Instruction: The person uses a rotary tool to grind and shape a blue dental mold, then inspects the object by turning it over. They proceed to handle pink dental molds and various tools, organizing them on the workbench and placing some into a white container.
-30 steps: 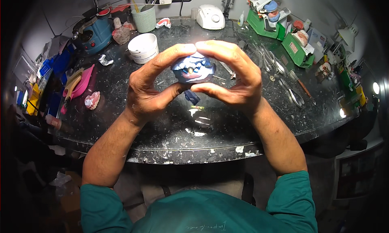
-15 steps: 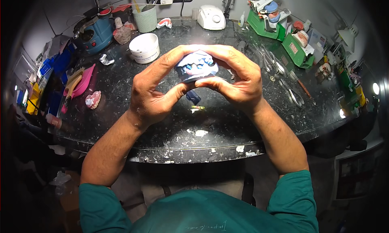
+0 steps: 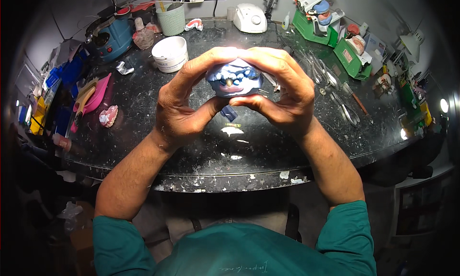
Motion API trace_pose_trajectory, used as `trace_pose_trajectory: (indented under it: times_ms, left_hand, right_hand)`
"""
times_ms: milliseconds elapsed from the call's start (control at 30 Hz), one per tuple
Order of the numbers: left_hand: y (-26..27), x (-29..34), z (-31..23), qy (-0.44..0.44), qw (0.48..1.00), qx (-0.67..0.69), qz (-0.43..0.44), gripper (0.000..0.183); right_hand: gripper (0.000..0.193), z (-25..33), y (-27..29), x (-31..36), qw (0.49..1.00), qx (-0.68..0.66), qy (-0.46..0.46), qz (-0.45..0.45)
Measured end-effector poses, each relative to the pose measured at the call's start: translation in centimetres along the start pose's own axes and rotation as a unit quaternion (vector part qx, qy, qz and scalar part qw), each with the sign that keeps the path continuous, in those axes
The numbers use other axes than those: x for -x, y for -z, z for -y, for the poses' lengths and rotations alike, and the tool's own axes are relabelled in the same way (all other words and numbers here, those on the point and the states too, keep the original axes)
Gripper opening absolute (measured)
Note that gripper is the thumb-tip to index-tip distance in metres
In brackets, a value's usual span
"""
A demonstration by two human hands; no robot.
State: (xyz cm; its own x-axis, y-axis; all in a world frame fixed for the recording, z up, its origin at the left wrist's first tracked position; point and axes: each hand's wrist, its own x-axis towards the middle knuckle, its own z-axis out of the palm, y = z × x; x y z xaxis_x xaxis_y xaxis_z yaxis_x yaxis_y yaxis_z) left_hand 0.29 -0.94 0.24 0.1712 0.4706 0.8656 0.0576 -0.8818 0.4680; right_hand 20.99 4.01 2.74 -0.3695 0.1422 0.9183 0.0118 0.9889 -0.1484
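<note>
A blue dental model with a row of teeth is held up above the bench, bright under the light. My left hand grips its left side, thumb below and fingers over the top. On the other side my right hand does the same, so the two hands ring the model, thumbs nearly meeting beneath it. The fingers hide its upper edge. Just below the thumbs lies a small dark blue piece on the dark bench.
Left lie a pink dental piece and a pink dustpan. A white tub, a blue machine and a white device stand behind. Right are metal tools and green boxes with dental models.
The dental model has tilted so more of its teeth face me. Both hands keep their hold, with the right hand shifted slightly to the right.
</note>
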Motion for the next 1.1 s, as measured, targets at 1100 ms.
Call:
trace_pose_trajectory:
  times_ms: [1100]
  left_hand:
    - [0.5,0.1,-1.0,0.086,0.996,-0.006,0.032,0.065]
  right_hand:
    - [0.053,-0.1,-0.1,0.6,0.996,-0.054,-0.063,-0.032]
